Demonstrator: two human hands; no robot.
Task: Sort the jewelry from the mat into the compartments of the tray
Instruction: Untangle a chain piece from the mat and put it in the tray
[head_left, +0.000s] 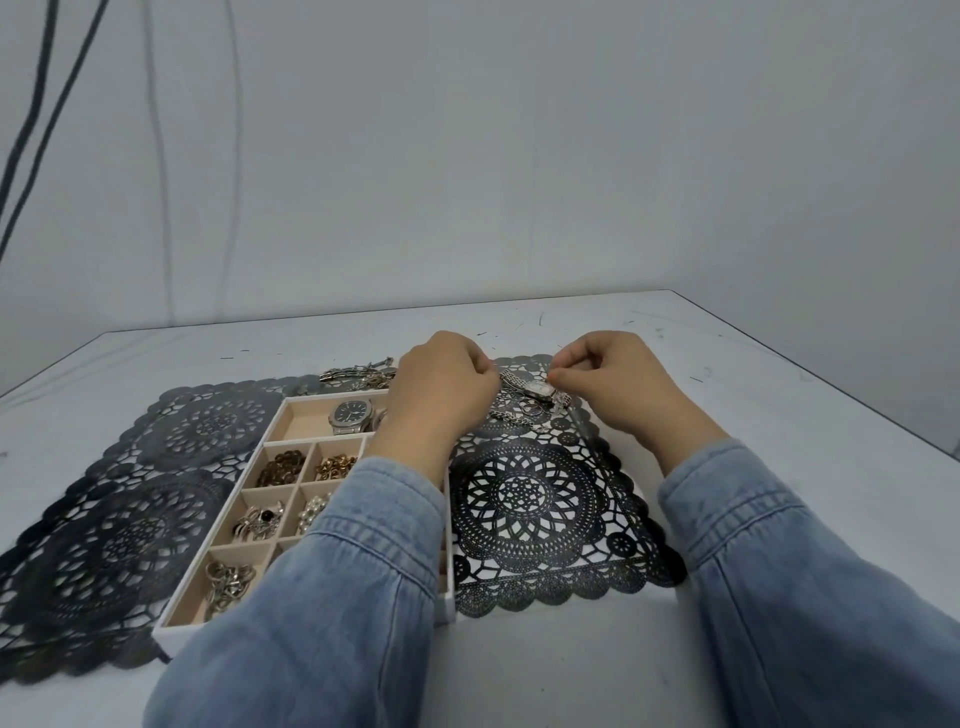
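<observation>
A small silver watch (535, 388) hangs just above the far part of the black lace mat (535, 499). My left hand (441, 387) grips one end of its band and my right hand (608, 379) pinches the other end. Below the watch, a silver chain and a few small pieces (514, 415) lie on the mat. The white tray (218, 592) with beige compartments sits to the left, partly under my left forearm. It holds a large silver watch (353, 415), brown beads (280, 466), gold pieces (335, 466), rings (260, 521) and silver rings (226, 584).
More silver bracelets (358, 375) lie on the mat behind the tray. A second part of the black lace mat (130, 499) spreads left of the tray. The white table (779, 395) runs to an edge at the right and back, against a plain wall.
</observation>
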